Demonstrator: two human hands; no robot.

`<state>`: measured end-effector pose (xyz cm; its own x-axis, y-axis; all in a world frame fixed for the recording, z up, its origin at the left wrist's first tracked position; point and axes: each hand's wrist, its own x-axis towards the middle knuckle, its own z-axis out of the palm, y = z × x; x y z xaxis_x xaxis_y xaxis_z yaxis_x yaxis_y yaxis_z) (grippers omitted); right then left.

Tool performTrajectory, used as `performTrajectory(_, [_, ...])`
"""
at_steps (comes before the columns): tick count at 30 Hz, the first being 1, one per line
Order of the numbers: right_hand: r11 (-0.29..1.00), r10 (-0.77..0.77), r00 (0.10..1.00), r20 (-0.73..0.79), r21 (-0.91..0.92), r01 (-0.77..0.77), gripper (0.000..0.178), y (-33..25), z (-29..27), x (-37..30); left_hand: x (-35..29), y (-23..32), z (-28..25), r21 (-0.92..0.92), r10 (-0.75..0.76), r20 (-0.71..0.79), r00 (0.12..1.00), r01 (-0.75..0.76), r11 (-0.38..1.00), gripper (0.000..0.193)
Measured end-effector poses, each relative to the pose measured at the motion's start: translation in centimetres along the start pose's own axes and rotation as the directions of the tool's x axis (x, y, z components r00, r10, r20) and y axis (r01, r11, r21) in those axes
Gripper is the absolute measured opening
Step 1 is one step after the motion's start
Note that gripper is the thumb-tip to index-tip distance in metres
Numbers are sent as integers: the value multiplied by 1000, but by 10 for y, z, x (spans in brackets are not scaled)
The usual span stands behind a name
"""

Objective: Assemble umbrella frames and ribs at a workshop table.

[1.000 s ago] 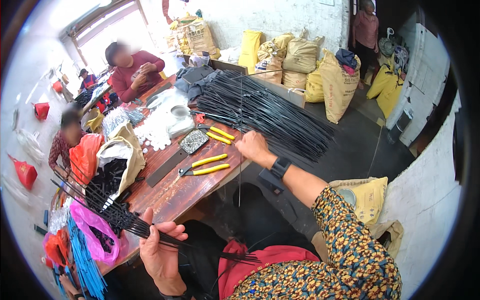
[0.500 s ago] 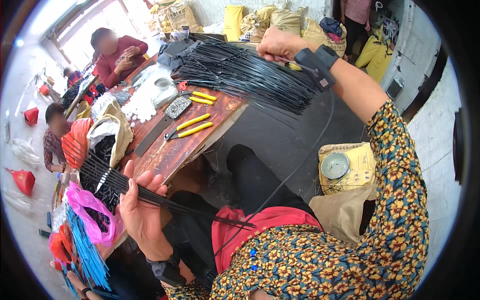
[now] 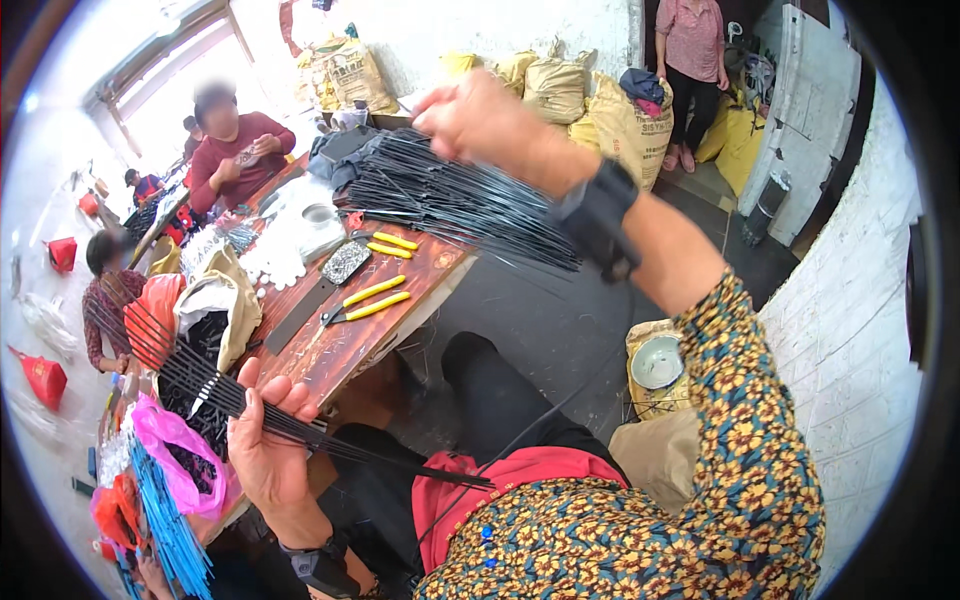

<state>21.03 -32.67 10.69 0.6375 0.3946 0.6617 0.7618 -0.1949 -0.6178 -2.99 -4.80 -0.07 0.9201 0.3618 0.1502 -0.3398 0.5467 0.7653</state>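
A bundle of thin black rods [image 3: 345, 447] lies across the palm of my left hand [image 3: 268, 440], kept in place between the thumb and half-curled fingers. A white band [image 3: 205, 388] shows on the rods beyond the fingers. Up over the far table edge, my right hand [image 3: 480, 118] has its fingers curled together, slightly smeared by motion. Whatever it may hold is hidden. Just below it spreads a large pile of long black rods [image 3: 450, 195], jutting past the table's right edge.
On the wooden table [image 3: 425, 290] lie yellow-handled pliers [image 3: 375, 300], a second yellow-handled tool [image 3: 390, 245], a flat dark bar [image 3: 297, 318] and a speckled block [image 3: 346, 262]. A pink bag [image 3: 165, 440] and blue rods [image 3: 175, 510] are at left. Sacks stand behind; other people sit across the table.
My right hand has swung left over the rod pile. My left hand still holds the bundle, nearly unmoved. The whole view has shifted slightly, showing more of the person standing at the back.
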Motion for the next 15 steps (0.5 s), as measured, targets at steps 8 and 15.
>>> performTrajectory(8, [904, -250, 964, 94, 380, 197, 22, -41, 160, -115, 16, -14, 31, 71, -76, 46, 996, 72, 995, 43])
performTrajectory(15, [933, -309, 951, 14, 198, 300, 29, -35, 129, -149, 12, -2, 14, 84, -11, -47, 999, 15, 996, 49])
